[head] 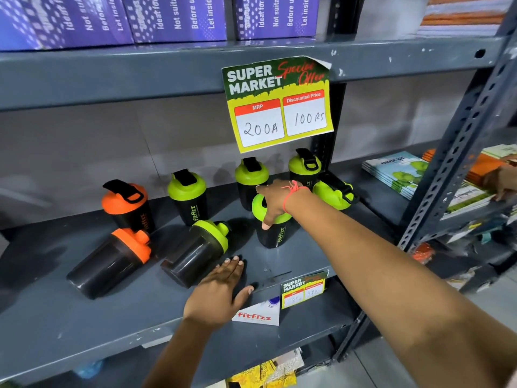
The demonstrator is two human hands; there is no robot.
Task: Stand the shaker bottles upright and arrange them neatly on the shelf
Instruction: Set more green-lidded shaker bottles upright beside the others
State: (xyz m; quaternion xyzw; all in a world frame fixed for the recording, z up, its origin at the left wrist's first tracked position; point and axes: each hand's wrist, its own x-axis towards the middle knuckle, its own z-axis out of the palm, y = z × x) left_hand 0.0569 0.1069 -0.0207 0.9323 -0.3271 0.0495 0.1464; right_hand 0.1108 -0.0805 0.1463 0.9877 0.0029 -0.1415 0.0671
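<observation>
Several black shaker bottles stand or lie on the grey shelf (84,317). Upright at the back are an orange-lidded bottle (127,204) and three green-lidded ones (188,197) (250,177) (305,166). My right hand (275,201) is closed over the lid of an upright green-lidded bottle (272,232) in front of them. A green-lidded bottle (334,191) lies tipped at the right. An orange-lidded bottle (112,260) and a green-lidded bottle (195,252) lie on their sides at the front. My left hand (221,289) rests flat and open on the shelf beside the lying green one.
A yellow price sign (279,105) hangs from the shelf above. A smaller price tag (303,289) and a white brand card (256,315) hang at the shelf's front edge. Purple boxes (173,18) fill the upper shelf. Books (397,172) and another person's hand (503,183) are on the right-hand rack.
</observation>
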